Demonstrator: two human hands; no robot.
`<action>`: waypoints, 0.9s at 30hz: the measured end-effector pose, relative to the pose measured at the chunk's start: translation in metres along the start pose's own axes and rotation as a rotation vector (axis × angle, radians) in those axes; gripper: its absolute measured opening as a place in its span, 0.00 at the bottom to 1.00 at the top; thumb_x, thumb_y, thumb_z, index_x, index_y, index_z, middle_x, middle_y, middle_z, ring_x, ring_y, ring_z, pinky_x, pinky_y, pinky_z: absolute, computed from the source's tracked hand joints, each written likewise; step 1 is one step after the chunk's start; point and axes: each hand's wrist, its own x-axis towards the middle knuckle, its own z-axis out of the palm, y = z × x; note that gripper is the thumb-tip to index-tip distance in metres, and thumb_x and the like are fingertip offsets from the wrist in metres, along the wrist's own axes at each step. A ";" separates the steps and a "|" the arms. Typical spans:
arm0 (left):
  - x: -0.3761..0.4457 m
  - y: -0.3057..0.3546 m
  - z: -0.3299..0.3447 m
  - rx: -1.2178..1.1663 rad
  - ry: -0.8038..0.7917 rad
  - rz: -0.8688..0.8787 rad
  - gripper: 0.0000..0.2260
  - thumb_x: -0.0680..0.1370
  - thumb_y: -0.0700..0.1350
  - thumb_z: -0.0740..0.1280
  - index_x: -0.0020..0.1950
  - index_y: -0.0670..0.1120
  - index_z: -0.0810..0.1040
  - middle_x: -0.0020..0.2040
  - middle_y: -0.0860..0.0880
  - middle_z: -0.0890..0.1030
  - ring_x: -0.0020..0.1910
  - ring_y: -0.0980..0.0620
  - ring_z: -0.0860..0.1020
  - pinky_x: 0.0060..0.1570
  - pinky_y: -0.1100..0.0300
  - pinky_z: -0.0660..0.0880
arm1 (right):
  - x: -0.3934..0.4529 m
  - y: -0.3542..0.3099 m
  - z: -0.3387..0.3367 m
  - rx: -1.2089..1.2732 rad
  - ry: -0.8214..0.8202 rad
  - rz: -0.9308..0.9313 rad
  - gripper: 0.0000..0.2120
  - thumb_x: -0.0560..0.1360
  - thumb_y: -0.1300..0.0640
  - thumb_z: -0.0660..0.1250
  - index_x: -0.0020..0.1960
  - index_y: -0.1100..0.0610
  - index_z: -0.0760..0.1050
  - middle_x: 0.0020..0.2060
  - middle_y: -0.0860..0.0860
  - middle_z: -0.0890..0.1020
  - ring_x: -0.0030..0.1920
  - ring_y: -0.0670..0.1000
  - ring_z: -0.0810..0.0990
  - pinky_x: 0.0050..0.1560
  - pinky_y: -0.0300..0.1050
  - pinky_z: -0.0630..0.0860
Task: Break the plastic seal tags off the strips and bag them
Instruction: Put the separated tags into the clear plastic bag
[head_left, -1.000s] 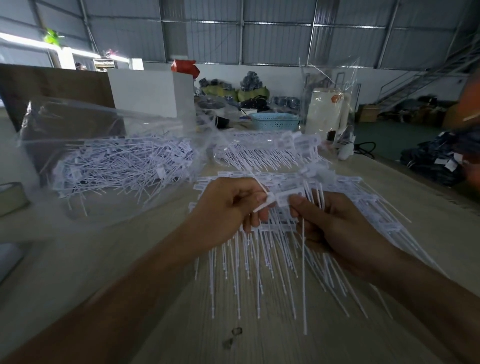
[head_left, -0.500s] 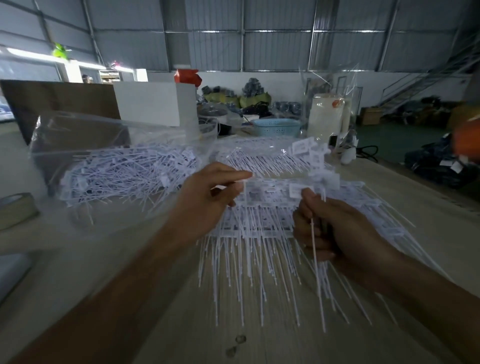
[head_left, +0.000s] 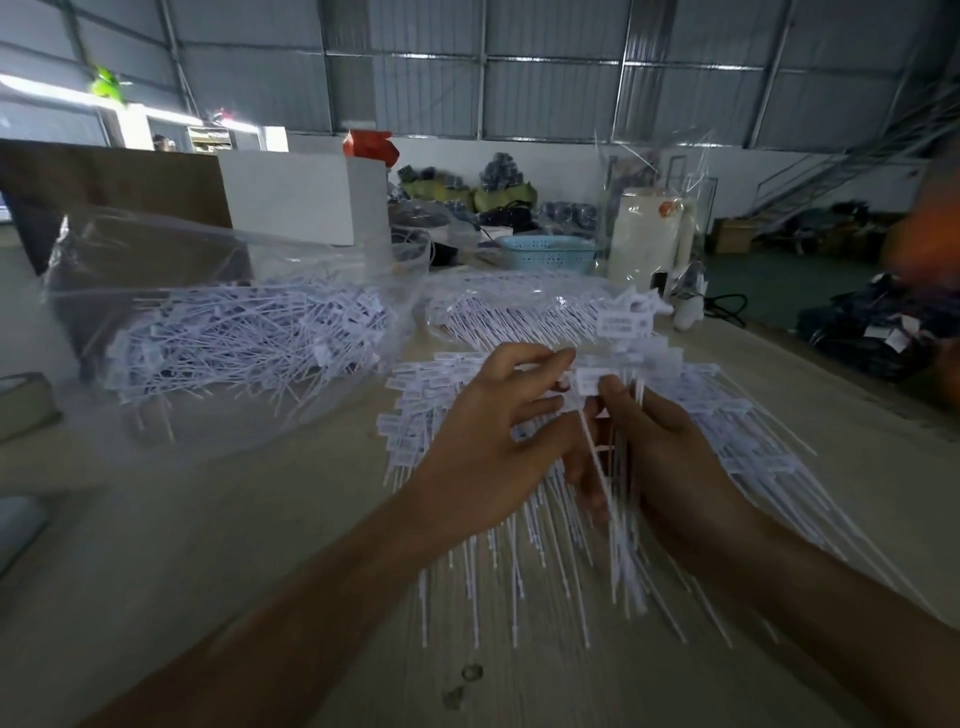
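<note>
Worktop boards are lying pale and bare nearest the viewer, under both forearms. Just beyond, the right hand is curling round a bundle of strips of white plastic seal tags, thumb tip pressing on one tag head at the top of the bundle. The left hand is reaching across from the other side, its forefinger and thumb pinching at the same tag head, the other fingers loosely spread. The strips are fanning out beneath and to the right of the hands, their long axes running towards the viewer, thin tails pointing near and flat label heads pointing away. They are too many and too overlapped to count.

Left of the left hand, a clear plastic bag is lying open on the worktop, holding a loose heap of separated tags crossing at all angles; their number cannot be told. Beyond the hands a second clear bag is lying flat with more white tags inside. Further off, one pale blue basket is standing behind that bag, its contents hidden, and right of it a white roll wrapped in clear film is standing upright.
</note>
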 end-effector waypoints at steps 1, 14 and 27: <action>0.000 -0.002 -0.001 0.015 -0.033 0.000 0.21 0.81 0.40 0.66 0.74 0.42 0.70 0.67 0.53 0.69 0.63 0.57 0.75 0.66 0.61 0.71 | 0.001 0.000 -0.001 0.015 0.000 0.019 0.24 0.83 0.48 0.57 0.47 0.68 0.77 0.30 0.63 0.80 0.25 0.57 0.76 0.25 0.45 0.74; -0.001 -0.023 -0.009 0.971 -0.198 0.439 0.31 0.73 0.32 0.45 0.78 0.36 0.57 0.80 0.40 0.55 0.77 0.45 0.61 0.63 0.52 0.75 | 0.009 -0.002 -0.010 0.105 -0.028 0.355 0.15 0.80 0.49 0.61 0.41 0.55 0.79 0.28 0.51 0.64 0.23 0.46 0.58 0.19 0.36 0.58; -0.003 -0.111 -0.110 1.089 0.051 -0.286 0.24 0.81 0.56 0.58 0.74 0.47 0.67 0.71 0.46 0.72 0.70 0.44 0.68 0.66 0.49 0.68 | 0.076 -0.058 0.141 -0.937 -0.460 -0.460 0.09 0.85 0.51 0.56 0.55 0.50 0.75 0.33 0.42 0.77 0.29 0.42 0.73 0.28 0.36 0.65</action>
